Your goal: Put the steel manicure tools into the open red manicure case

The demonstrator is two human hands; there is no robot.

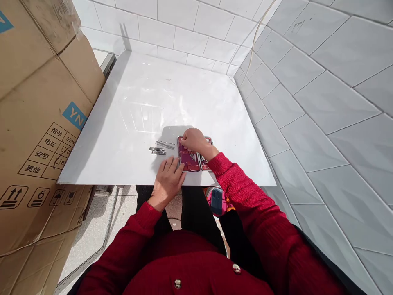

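Observation:
A small red manicure case [192, 167] lies unfolded near the table's front edge, with slim metal tools tucked in its loops. Over the upper part of its left half is my right hand [194, 140], fingers pinched together; whatever they hold is hidden. My left hand [168, 177] rests flat with its fingers spread, fingertips against the case's lower left edge. To the left of the case lie thin metal tools [165, 144] side by side. Just below those are two nail clippers [157, 150]. My right forearm covers part of the case's right half.
The white table [147, 90] meets tiled walls at the back and right. Tall cardboard boxes [39, 102] stand along its left side. A pale cable [256, 39] hangs in the far right corner. Below the front edge, a phone [216, 201] lies on something pink.

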